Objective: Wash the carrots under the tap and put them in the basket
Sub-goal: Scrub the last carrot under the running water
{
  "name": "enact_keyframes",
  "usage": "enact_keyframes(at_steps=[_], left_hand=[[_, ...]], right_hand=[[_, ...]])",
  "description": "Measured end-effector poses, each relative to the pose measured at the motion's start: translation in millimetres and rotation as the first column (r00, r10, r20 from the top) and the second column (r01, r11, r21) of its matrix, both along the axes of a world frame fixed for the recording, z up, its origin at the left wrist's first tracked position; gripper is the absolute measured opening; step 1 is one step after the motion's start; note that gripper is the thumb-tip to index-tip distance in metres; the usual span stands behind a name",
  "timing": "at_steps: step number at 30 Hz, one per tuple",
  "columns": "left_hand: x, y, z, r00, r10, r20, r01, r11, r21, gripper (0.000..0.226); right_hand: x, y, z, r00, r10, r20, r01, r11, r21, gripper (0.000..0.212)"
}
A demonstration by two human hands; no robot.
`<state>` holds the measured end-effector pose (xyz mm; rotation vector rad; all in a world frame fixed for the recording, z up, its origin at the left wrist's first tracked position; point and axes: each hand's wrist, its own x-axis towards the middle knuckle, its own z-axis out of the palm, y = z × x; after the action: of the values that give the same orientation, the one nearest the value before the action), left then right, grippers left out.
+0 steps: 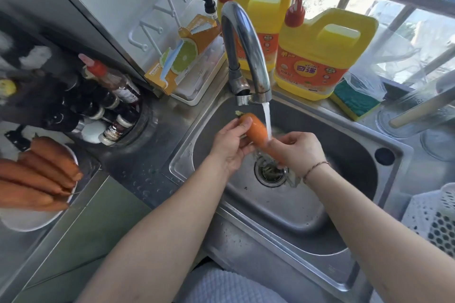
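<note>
Water [267,118] runs from the tap [242,49] onto a carrot [256,129] over the sink [344,152]; left hand [230,149] grips its far top end, right hand [299,151] its near tip; more carrots [37,174] wait on a plate [24,221] far left; basket [435,214] sits right.

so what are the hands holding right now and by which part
Both hold one carrot under the running tap. The left hand grips its thick top end, and the right hand grips the thin tip end, over the sink.

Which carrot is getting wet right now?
The carrot held over the sink by the left hand and right hand. The other carrots lie dry on the plate.
</note>
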<state>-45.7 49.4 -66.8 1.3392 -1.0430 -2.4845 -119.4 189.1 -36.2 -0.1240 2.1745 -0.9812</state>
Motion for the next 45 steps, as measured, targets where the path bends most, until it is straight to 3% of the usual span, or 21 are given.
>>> enact_keyframes(at_steps=[3, 7, 10, 12, 16, 20, 24, 25, 27, 29, 31, 37, 41, 45], left_hand=[[2, -4, -1, 1.000, 0.024, 0.009, -0.024, 1.000, 0.018, 0.051], [4, -2, 2, 1.000, 0.011, -0.010, -0.011, 0.999, 0.037, 0.047], [4, -13, -1, 0.999, -0.007, -0.032, 0.008, 1.000, 0.022, 0.030], [4, -16, -2, 0.999, 0.004, -0.051, -0.002, 0.999, 0.037, 0.018], [6, -13, -6, 0.997, 0.038, -0.068, -0.033, 0.997, 0.075, 0.022], [8, -17, -7, 0.993, -0.005, -0.114, 0.013, 0.998, 0.067, 0.014], [12, -16, -5, 0.975, -0.016, -0.220, 0.041, 0.993, 0.112, 0.019], [13, -17, -3, 0.971, -0.032, -0.236, 0.060, 0.992, 0.113, 0.022], [13, -22, 0, 0.975, -0.092, -0.202, 0.110, 0.990, 0.083, 0.026], [11, -25, 3, 0.982, -0.162, -0.094, 0.165, 0.986, 0.023, 0.022], [9, -23, 3, 0.981, -0.191, -0.007, 0.191, 0.981, -0.021, 0.014], [11, -18, 1, 0.986, -0.164, -0.034, 0.165, 0.986, 0.025, 0.014], [14, -12, 1, 0.993, -0.112, -0.033, 0.114, 0.992, 0.060, 0.013], [15, -13, 1, 0.993, -0.117, -0.003, 0.117, 0.992, 0.048, 0.014]], right_hand=[[-3, 0, 1, 0.999, 0.023, 0.027, -0.022, 0.999, -0.044, 0.019], [-2, -6, -1, 1.000, -0.002, -0.010, 0.002, 0.999, 0.046, 0.048], [-1, 4, -3, 0.995, 0.092, 0.047, -0.085, 0.986, -0.143, 0.022], [-1, 11, -7, 0.984, 0.162, 0.078, -0.140, 0.962, -0.236, 0.025], [-7, 15, -6, 0.980, 0.068, 0.185, -0.015, 0.962, -0.274, 0.022], [-6, 24, -7, 0.986, 0.143, 0.083, -0.125, 0.973, -0.193, 0.017], [-2, 26, -11, 0.939, 0.153, 0.310, -0.067, 0.960, -0.271, 0.031], [-1, 27, -12, 0.942, 0.150, 0.301, -0.062, 0.957, -0.285, 0.029], [1, 31, -13, 0.989, 0.120, 0.083, -0.097, 0.965, -0.243, 0.018], [6, 35, -17, 0.978, 0.026, -0.206, -0.055, 0.989, -0.138, 0.028], [10, 39, -17, 0.952, -0.039, -0.304, 0.001, 0.992, -0.126, 0.036], [12, 33, -13, 0.959, 0.033, -0.281, -0.070, 0.990, -0.123, 0.028], [7, 22, -8, 0.964, 0.085, -0.253, -0.083, 0.996, 0.019, 0.028], [10, 18, -4, 0.964, 0.110, -0.242, -0.101, 0.994, 0.051, 0.029]])
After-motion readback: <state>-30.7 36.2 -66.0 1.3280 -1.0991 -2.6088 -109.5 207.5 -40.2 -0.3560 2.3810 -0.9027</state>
